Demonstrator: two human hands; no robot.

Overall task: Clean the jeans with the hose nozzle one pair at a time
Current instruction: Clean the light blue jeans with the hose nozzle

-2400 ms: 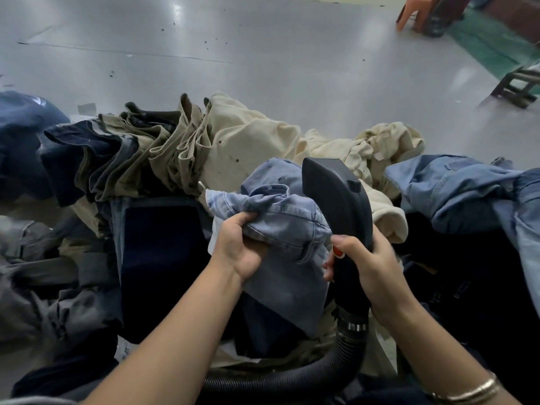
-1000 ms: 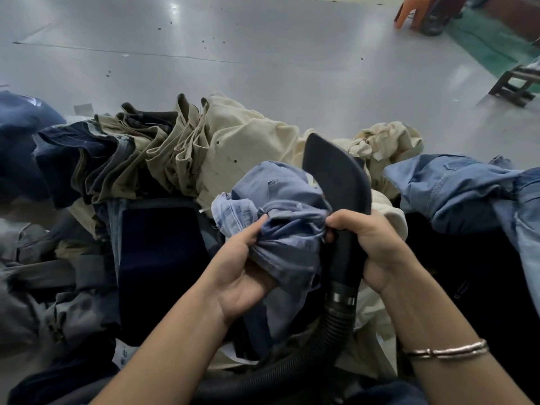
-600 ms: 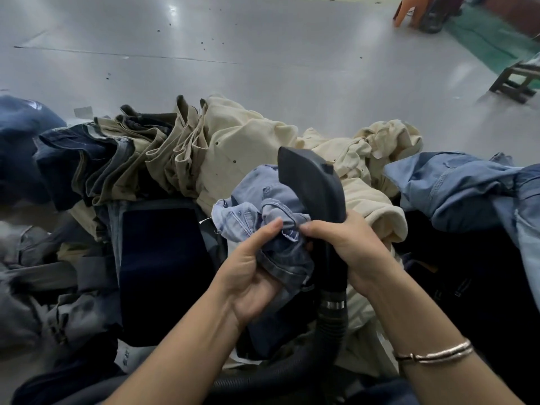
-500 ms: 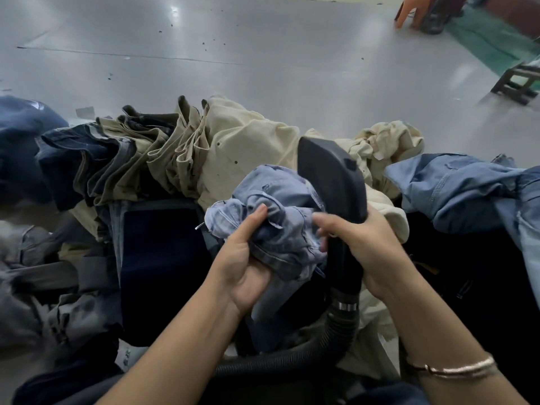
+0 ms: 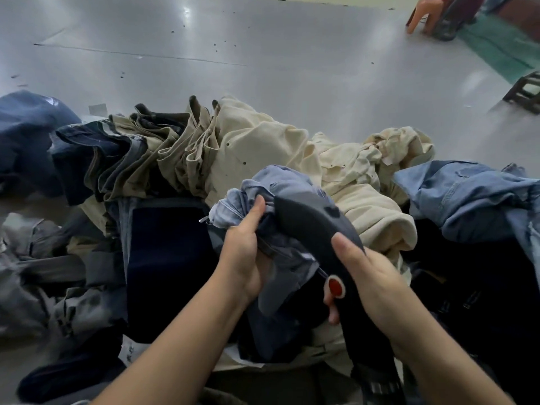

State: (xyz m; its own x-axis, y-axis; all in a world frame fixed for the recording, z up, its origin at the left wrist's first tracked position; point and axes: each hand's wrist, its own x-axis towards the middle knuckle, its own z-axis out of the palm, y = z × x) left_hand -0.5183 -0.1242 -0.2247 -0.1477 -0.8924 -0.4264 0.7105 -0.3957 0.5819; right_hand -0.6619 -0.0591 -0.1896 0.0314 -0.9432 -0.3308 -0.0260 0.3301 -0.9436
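Note:
My left hand (image 5: 244, 252) grips a bunched pair of light blue jeans (image 5: 277, 185) at the middle of the view. My right hand (image 5: 371, 285) holds the black hose nozzle (image 5: 309, 223) by its handle, thumb along the top, beside a red button (image 5: 336, 286). The nozzle head lies tilted to the left, pressed against the bunched denim. The ribbed hose (image 5: 380, 384) runs down out of the frame at the bottom.
Piles of trousers surround my hands: cream ones (image 5: 263, 147) behind, khaki and dark folded ones (image 5: 140, 159) at the left, grey ones (image 5: 38, 273) at the far left, blue denim (image 5: 467, 194) at the right. Beyond lies grey floor (image 5: 263, 54) with stools (image 5: 423, 16).
The nozzle has tipped from upright to leaning left and down onto the jeans, showing its red button. My left hand has kept its grip and shifted the bunched denim slightly.

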